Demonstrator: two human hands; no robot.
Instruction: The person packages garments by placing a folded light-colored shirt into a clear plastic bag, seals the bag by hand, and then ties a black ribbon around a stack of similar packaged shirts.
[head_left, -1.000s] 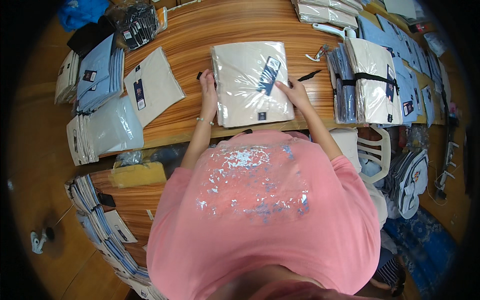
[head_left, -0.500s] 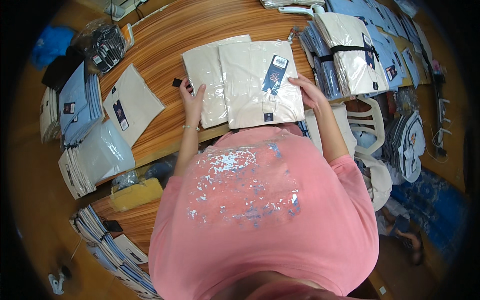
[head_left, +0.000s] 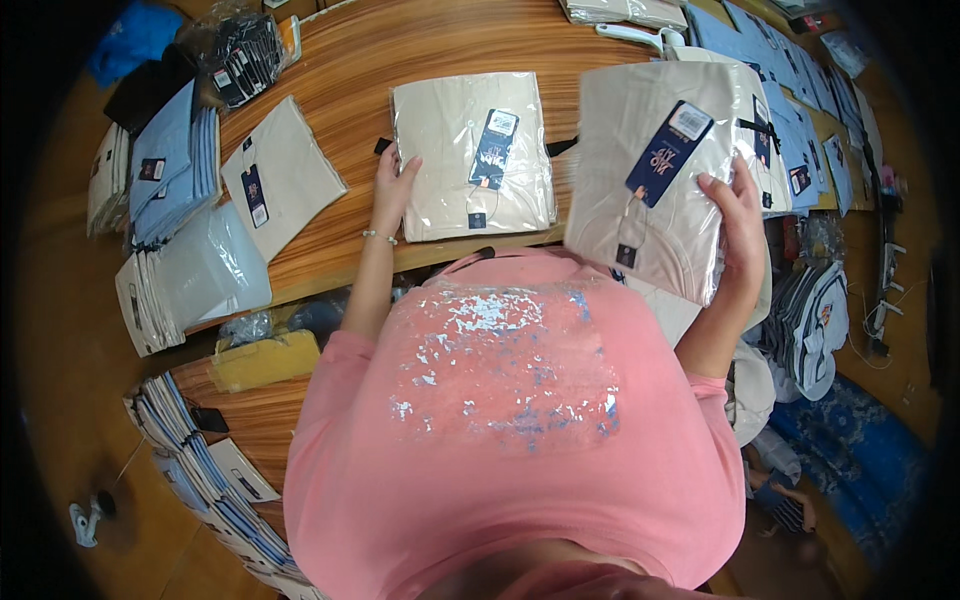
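My right hand (head_left: 738,215) grips a folded beige shirt in a clear bag (head_left: 655,185), with a dark blue hang tag, lifted off the table to the right. Fingers of my left hand (head_left: 393,185) rest on the left edge of a second bagged beige shirt (head_left: 470,155) that lies flat on the wooden table (head_left: 340,60). That one carries a dark blue tag too. My pink top fills the lower middle of the view.
A third beige bagged shirt (head_left: 280,175) lies at the left, next to stacks of light blue shirts (head_left: 165,165) and clear-bagged ones (head_left: 185,275). More blue shirt stacks (head_left: 800,120) stand at the right. A yellow package (head_left: 265,360) and a pile of packs (head_left: 205,470) sit lower left.
My right hand has lifted the top beige shirt off the pile and carried it to the right. My left hand stays on the shirt left lying on the table.
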